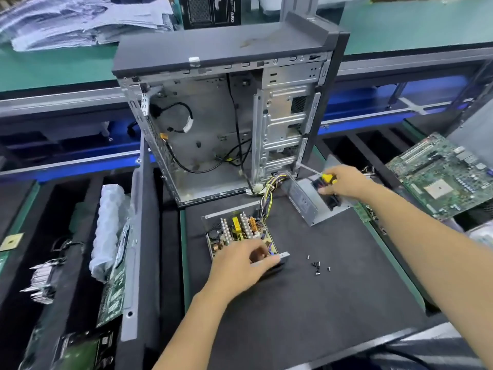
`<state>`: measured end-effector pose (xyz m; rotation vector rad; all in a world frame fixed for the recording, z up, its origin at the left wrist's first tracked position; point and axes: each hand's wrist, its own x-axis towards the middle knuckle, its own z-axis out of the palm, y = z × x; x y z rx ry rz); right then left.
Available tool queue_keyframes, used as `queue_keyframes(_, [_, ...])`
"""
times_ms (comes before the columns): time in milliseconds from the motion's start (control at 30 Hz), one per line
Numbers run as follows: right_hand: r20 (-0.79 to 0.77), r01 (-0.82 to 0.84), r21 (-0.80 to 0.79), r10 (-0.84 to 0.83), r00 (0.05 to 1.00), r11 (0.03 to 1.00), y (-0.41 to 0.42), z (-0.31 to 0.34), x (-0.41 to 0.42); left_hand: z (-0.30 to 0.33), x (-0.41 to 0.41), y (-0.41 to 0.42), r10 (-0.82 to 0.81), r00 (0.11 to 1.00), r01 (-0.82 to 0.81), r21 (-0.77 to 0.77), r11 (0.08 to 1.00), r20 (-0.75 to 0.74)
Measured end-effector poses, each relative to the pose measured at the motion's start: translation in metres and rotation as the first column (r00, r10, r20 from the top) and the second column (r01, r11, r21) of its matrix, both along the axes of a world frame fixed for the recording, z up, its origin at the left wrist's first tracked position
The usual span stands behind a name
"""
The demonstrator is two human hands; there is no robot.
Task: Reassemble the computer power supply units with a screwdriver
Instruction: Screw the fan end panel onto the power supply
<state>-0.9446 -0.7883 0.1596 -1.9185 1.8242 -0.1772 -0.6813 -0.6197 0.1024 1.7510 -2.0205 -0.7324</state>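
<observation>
At the far left, a bubble-wrapped bundle [109,225] stands against a grey case side panel [138,252] beside the black work mat [320,303].

The left hand [237,265] reaches onto the near right corner of the open power supply base [240,231], which lies flat on the mat with its circuit board, heat sinks and yellow transformer exposed. The fingers curl over the base's near metal edge and grip it; the fingertips are blurred, so exactly how they lie cannot be told.

Behind the base stands an empty computer case [226,124], open toward the viewer, with loose black cables inside. A bundle of coloured wires [269,193] runs from the base's far right corner toward the case's foot.

Just right of the left hand, a few small black screws [316,265] lie scattered on the mat, apart from both hands.

Further right and back, the power supply cover [314,201] rests tilted on the mat with its black fan inside. The right hand [346,182] rests on it, fingers wrapped round the yellow-and-black handle of a screwdriver [326,178], whose shaft points left toward the case.

At the far right lies a green motherboard [442,180].
</observation>
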Motion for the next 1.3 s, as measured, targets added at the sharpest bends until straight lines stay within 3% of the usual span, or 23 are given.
queue_keyframes(67, [0.173,0.051,-0.070,-0.038,0.984,0.996,0.011,0.024,-0.001,0.008,-0.005,-0.007,0.139,0.938,-0.131,0.046,0.990,-0.317])
queue_keyframes(167, [0.573,0.120,0.061,-0.133,0.809,0.991,0.042,0.052,0.014,0.021,-0.015,-0.018,0.304,0.664,-0.224,0.206,0.953,-0.683])
queue_keyframes(267, [0.785,0.028,0.214,-0.189,0.590,0.976,0.079,0.046,0.050,0.033,-0.018,-0.024,0.369,0.411,-0.020,0.396,0.918,-0.834])
queue_keyframes(333, [0.855,-0.061,0.289,-0.229,0.465,0.956,0.098,0.031,0.074,0.035,-0.013,-0.024,0.385,0.194,0.056,0.402,0.914,-0.902])
queue_keyframes(367, [0.869,-0.096,0.304,-0.235,0.436,0.948,0.104,0.024,0.082,0.034,-0.008,-0.023,0.370,0.127,0.007,0.374,0.927,-0.920])
queue_keyframes(400, [0.870,-0.123,0.299,-0.218,0.442,0.946,0.108,0.018,0.085,0.033,-0.002,-0.020,0.353,0.127,-0.099,0.343,0.934,-0.927])
queue_keyframes(433, [0.868,-0.153,0.279,-0.181,0.463,0.948,0.110,0.015,0.086,0.029,0.004,-0.017,0.339,0.193,-0.222,0.296,0.929,-0.921])
queue_keyframes(500, [0.887,-0.203,0.216,-0.105,0.449,0.955,0.105,0.013,0.082,0.019,0.018,-0.012,0.339,0.425,-0.406,0.158,0.900,-0.839])
queue_keyframes(567, [0.924,-0.179,0.147,-0.070,0.377,0.973,0.095,0.016,0.085,0.014,0.025,-0.008,0.334,0.584,-0.451,0.046,0.891,-0.739])
queue_keyframes(633, [0.936,-0.071,0.064,-0.035,0.350,0.995,0.087,0.021,0.095,0.015,0.026,-0.003,0.281,0.630,-0.420,-0.013,0.908,-0.724])
queue_keyframes(767, [0.944,0.070,0.005,-0.027,0.329,0.998,0.074,0.013,0.103,0.008,0.028,0.000,0.302,0.621,-0.491,-0.059,0.869,-0.723])
queue_keyframes(867, [0.958,0.001,0.008,-0.008,0.288,1.000,0.071,0.002,0.096,0.001,0.037,-0.001,0.337,0.543,-0.539,-0.012,0.842,-0.769])
queue_keyframes(1033, [0.972,-0.109,0.050,-0.023,0.234,0.993,0.069,-0.016,0.088,-0.003,0.041,-0.001,0.407,0.497,-0.590,0.046,0.806,-0.767])
queue_keyframes(1200, [0.931,-0.048,0.072,-0.050,0.362,0.996,0.064,-0.028,0.081,-0.002,0.044,-0.006,0.383,0.559,-0.563,0.002,0.826,-0.736])
queue_keyframes(1300, [0.920,-0.014,0.071,-0.060,0.388,0.997,0.064,-0.033,0.079,0.000,0.047,-0.008,0.360,0.541,-0.535,0.019,0.845,-0.760])
